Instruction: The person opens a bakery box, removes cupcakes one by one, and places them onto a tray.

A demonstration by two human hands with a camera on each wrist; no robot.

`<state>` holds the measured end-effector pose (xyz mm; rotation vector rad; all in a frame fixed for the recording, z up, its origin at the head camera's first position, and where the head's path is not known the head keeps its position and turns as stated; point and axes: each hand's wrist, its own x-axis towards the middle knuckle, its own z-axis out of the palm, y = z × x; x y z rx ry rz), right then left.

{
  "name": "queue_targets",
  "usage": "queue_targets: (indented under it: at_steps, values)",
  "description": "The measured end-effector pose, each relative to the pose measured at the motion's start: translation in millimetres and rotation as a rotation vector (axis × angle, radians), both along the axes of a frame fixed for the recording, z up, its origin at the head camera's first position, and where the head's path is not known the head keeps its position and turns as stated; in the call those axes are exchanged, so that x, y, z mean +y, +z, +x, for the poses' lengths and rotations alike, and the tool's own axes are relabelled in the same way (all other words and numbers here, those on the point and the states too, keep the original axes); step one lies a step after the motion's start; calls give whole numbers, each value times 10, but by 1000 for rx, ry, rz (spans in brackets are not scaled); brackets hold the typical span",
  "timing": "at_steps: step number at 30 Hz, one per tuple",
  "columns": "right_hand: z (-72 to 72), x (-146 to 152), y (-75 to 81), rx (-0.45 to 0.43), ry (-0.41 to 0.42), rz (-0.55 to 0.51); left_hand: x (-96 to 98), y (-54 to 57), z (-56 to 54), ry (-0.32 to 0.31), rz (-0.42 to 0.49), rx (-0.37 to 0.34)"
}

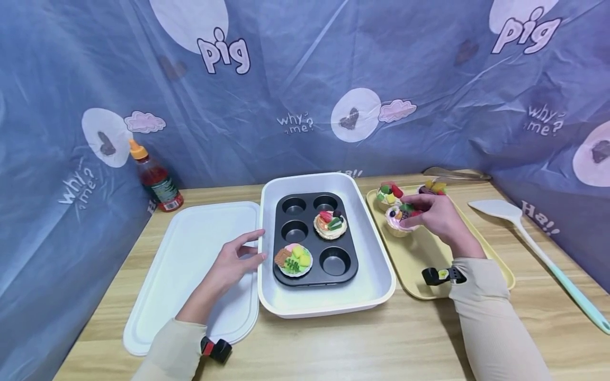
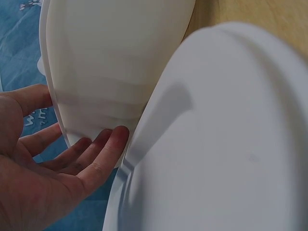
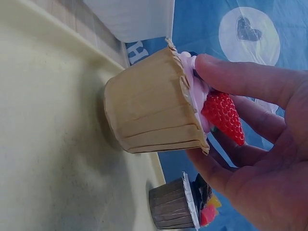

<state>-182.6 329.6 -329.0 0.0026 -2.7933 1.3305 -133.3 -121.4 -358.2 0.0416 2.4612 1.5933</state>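
Pink-frosted cupcake [image 3: 155, 102] partly hidden.

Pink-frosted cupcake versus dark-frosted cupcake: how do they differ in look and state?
The pink-frosted cupcake has a tan wrapper; the dark-frosted cupcake has a dark brown one. The right hand grips the pink-frosted cupcake's top, while the dark-frosted cupcake is not held and sits toward the far end of the yellow tray. Both have pleated wrappers and fruit-like toppings.

On the bench [image 1: 329, 349], a tub [image 1: 329, 302] holding a muffin pan [image 1: 312, 243] has a lid [image 1: 209, 233] left, cupcakes [image 1: 399, 230] on a tray [image 1: 410, 264] right.
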Motion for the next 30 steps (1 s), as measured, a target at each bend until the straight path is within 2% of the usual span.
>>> queue_targets:
  at_steps: [9,30]
  values:
    - [-14,-8,-28,25,29,-25,-10,-14,9,2,3,2]
    - [-28,42,-70,-18,54,-9,-8,-28,-9,-5,12,3]
